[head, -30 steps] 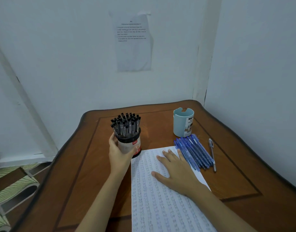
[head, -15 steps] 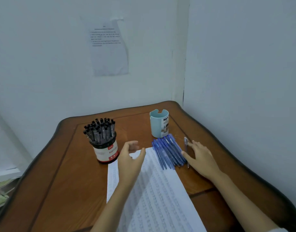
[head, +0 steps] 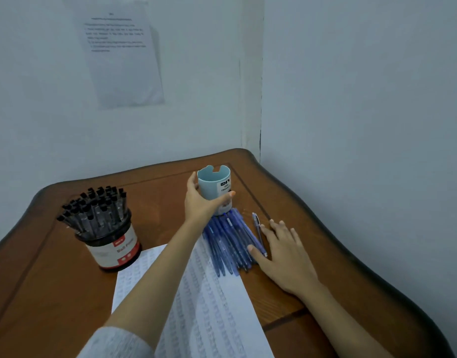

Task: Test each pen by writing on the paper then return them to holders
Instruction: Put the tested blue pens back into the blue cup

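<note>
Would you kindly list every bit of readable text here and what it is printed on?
"DIY": label on the blue cup; smaller lines blurred.
"Ball Point": label of the black pen tub; red logo blurred.
Wall sheet and table paper: too small to read.

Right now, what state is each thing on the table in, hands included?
blue holder: upright, no pens visible inside, gripped by left hand.
left hand: wrapped round the blue holder.
right hand: fingers straight, resting flat on the table beside the blue pens.
blue pens: lying in a pile, out of any holder.
black-pen holder: upright, full.
paper: flat, covered in writing.
</note>
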`<act>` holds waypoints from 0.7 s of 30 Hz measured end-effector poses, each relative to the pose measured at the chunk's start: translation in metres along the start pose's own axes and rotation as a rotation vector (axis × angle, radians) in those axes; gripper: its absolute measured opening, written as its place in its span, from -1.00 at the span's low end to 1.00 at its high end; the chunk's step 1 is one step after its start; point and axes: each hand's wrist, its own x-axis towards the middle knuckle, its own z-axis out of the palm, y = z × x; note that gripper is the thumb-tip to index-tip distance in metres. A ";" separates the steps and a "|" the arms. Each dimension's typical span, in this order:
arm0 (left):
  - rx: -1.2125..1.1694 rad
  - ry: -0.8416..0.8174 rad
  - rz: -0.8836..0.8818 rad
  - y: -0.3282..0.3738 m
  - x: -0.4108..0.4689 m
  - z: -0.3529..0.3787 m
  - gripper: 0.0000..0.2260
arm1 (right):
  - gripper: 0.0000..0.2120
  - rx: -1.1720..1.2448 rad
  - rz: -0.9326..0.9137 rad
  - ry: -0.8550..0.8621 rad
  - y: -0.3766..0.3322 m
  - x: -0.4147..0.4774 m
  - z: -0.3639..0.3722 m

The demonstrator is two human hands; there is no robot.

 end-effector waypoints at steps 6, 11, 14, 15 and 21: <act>-0.002 0.100 0.021 -0.002 0.015 0.012 -0.24 | -0.32 0.006 -0.010 0.000 0.001 0.001 0.001; -0.043 0.184 0.098 0.007 0.011 -0.001 -0.24 | -0.35 0.034 -0.015 0.004 0.002 0.000 -0.002; -0.035 0.188 0.145 0.022 -0.002 -0.017 -0.25 | -0.38 0.066 -0.010 0.017 0.001 0.000 -0.005; -0.024 0.180 0.162 0.027 -0.006 -0.020 -0.25 | -0.40 0.075 -0.003 0.019 0.003 0.001 -0.004; 0.019 0.182 0.232 0.044 -0.055 -0.061 -0.25 | -0.50 0.148 0.009 0.053 0.000 -0.001 -0.009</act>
